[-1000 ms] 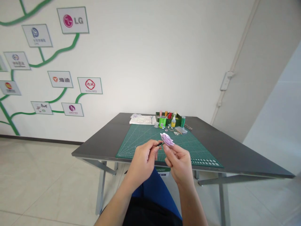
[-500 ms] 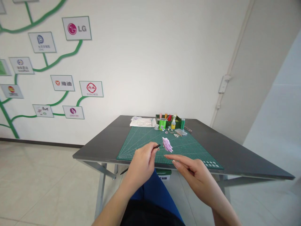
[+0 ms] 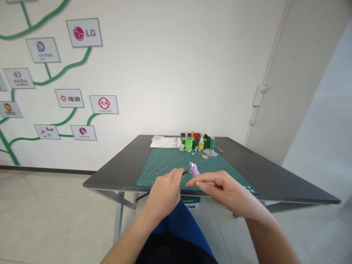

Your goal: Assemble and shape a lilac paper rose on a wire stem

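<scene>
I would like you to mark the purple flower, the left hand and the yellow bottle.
Purple flower (image 3: 194, 169), head view: its petals.
Left hand (image 3: 165, 187), head view: back of hand.
Yellow bottle (image 3: 201, 144), head view: its body.

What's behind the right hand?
The flower's upper part shows above the right hand; its lower edge is covered. Mat and desk show around the hand; the portions directly behind it can't be seen.

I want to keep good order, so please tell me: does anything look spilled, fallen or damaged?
Nothing stands out: no spill shows, and the bottle and the can stand upright. The flower shows no clear damage, though the right hand seems to hide its lower edge.
</scene>
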The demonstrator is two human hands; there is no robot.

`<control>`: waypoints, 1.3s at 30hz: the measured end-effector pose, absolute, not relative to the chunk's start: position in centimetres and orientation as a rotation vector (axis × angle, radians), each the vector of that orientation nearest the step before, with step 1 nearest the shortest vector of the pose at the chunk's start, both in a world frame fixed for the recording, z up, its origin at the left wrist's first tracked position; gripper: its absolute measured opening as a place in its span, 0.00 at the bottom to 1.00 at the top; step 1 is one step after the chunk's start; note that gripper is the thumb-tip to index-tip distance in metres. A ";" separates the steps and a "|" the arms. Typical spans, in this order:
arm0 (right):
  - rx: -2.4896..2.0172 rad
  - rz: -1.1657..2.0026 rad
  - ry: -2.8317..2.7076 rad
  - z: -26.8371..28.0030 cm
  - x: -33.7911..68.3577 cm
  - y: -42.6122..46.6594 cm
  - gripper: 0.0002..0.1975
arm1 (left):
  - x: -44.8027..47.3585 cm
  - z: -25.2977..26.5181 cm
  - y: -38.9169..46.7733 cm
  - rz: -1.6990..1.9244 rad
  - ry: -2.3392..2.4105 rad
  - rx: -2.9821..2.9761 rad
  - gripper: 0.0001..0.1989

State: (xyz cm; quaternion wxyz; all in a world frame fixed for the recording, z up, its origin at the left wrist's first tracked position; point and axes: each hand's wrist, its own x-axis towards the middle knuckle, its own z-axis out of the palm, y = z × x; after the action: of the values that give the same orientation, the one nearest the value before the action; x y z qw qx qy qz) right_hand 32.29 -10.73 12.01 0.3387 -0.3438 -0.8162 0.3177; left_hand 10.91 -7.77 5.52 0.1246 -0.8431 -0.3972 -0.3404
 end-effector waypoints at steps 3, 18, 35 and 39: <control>-0.832 0.957 -2.100 13.1 32.6 -9.8 0.28 | 11.1 5.7 -8.2 -0.927 -1.140 -2.460 0.18; -0.658 1.245 -2.074 13.9 33.5 -2.4 0.22 | 11.1 6.0 -8.4 -1.152 -0.902 -2.514 0.10; -0.729 1.181 -1.831 7.5 32.9 -6.4 0.28 | 10.5 7.8 -8.9 -1.463 -0.902 -2.382 0.10; -0.782 1.111 -1.838 7.3 32.9 -8.4 0.31 | 10.6 7.5 -9.3 -1.500 -0.914 -2.339 0.10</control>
State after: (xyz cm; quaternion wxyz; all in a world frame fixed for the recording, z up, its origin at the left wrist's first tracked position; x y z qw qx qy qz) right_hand 32.91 -8.42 7.32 0.4150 -0.3111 -0.7317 0.4423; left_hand 10.57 -9.25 7.48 0.1078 -0.7949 -0.3106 -0.5099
